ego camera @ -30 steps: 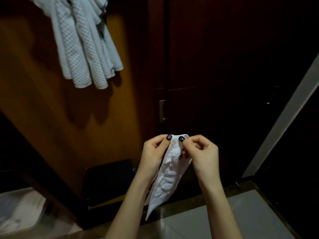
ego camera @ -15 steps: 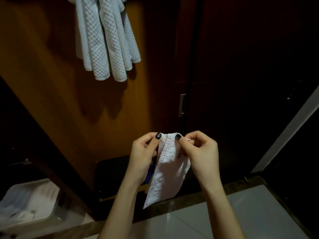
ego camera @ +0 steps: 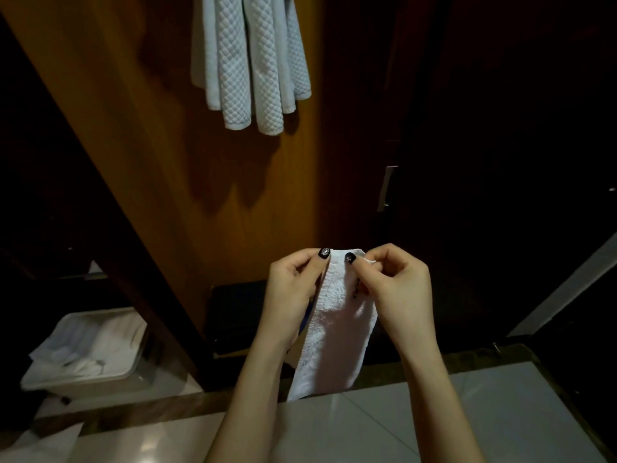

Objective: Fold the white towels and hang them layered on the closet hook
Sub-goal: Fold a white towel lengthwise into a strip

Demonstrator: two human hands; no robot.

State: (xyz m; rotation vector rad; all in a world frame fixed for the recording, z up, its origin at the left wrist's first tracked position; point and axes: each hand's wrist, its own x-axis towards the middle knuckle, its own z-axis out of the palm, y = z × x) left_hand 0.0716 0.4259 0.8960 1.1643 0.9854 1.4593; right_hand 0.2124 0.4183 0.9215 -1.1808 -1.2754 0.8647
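Observation:
A small white towel (ego camera: 334, 335) hangs folded lengthwise in front of me, its lower end near the floor edge. My left hand (ego camera: 293, 295) pinches its top left corner between thumb and fingers. My right hand (ego camera: 394, 289) pinches the top right corner, close beside the left. Several white waffle-textured towels (ego camera: 250, 61) hang in layers at the top of the wooden closet panel (ego camera: 167, 162); the hook itself is out of frame.
A white plastic bin (ego camera: 117, 382) with more white cloths sits on the floor at lower left. A dark box (ego camera: 233, 315) stands behind my hands. Dark closet doors with a metal handle (ego camera: 387, 188) fill the right. Pale floor tiles (ego camera: 367, 429) lie below.
The view has shifted left, so the hanging towels and bin now sit further right in the frame. Both hands keep pinching the towel's top edge, with little change in grip.

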